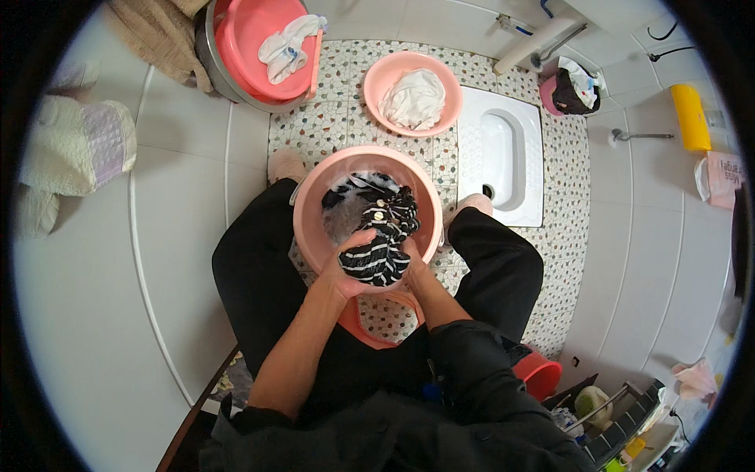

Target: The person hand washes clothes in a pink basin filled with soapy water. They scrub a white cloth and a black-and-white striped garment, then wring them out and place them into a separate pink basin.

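A wet black garment with white stripes and round buttons is bunched up over the near side of a pink bucket. My left hand grips its left edge, thumb lying along the cloth. At its right side my right hand holds the same garment, the fingers partly hidden by the fabric. The garment's far end trails down into the bucket. Inside, sudsy water surrounds more dark cloth. The bucket stands between my knees.
Beyond the bucket, a pink basin holds white cloth. A white squat toilet is set in the floor at right. Stacked basins with a white garment lean at the left wall. Behind me at right is a red bucket.
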Action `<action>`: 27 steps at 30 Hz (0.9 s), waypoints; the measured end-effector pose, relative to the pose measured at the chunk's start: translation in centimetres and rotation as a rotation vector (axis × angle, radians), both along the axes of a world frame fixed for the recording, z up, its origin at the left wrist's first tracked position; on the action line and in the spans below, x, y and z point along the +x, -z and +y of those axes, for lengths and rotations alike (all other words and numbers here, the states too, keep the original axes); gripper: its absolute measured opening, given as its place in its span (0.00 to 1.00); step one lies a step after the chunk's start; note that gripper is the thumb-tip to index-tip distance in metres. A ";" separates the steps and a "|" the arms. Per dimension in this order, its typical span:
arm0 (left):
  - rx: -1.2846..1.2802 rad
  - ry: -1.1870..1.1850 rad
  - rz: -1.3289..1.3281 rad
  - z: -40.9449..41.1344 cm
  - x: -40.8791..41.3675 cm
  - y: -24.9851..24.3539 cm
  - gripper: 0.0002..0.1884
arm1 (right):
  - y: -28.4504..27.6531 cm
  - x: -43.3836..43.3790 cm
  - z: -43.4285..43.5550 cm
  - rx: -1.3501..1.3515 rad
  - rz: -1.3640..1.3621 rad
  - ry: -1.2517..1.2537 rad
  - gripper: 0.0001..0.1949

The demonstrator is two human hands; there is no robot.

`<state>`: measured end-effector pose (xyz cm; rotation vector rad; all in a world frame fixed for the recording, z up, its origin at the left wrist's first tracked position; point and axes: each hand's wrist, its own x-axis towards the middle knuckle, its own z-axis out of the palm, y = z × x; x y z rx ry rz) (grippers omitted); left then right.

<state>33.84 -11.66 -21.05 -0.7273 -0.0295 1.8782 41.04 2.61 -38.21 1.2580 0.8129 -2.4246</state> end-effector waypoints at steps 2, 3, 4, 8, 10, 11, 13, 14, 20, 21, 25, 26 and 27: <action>-0.111 -0.080 0.133 -0.6 0.5 0.3 0.24 | -2.1 -1.0 -1.7 -0.174 0.034 0.042 0.25; -0.153 -0.130 0.173 -0.4 1.0 0.2 0.24 | -2.3 -1.6 -1.8 -0.184 0.094 0.017 0.27; -0.125 -0.156 0.158 -0.3 1.3 0.1 0.25 | -2.6 -1.9 -1.4 -0.258 0.137 0.075 0.28; -0.187 -0.135 0.073 0.2 1.8 -0.3 0.21 | -4.8 -3.9 0.8 -0.563 0.357 0.276 0.27; -0.210 -0.109 0.046 -0.6 1.6 0.3 0.21 | -6.2 -5.2 0.7 -0.547 0.406 0.292 0.24; -0.246 -0.090 0.060 -0.5 1.5 0.5 0.21 | -5.4 -5.4 1.5 -0.443 0.294 0.250 0.25; -0.261 -0.006 0.076 -0.5 1.2 1.2 0.21 | -4.7 -5.8 2.6 -0.375 0.187 0.102 0.22; -0.276 0.029 0.104 -0.5 1.4 1.9 0.21 | -4.5 -5.4 3.1 -0.328 0.102 0.074 0.20; -0.770 0.265 0.339 -0.9 3.0 6.7 0.19 | -5.8 -6.7 0.2 0.349 0.121 -0.054 0.17; -0.902 0.339 0.468 -0.6 3.0 7.2 0.21 | -6.0 -6.8 0.0 0.396 0.139 -0.064 0.16; -1.379 0.734 0.956 0.4 2.6 7.3 0.26 | -4.1 -7.1 -0.2 0.714 0.285 -0.272 0.18; -1.512 0.839 1.040 0.6 3.1 8.8 0.28 | -4.0 -7.1 -0.6 0.884 0.333 -0.307 0.18; -1.531 0.916 1.088 1.6 3.1 8.0 0.29 | -3.2 -6.6 -0.1 1.065 0.371 -0.336 0.18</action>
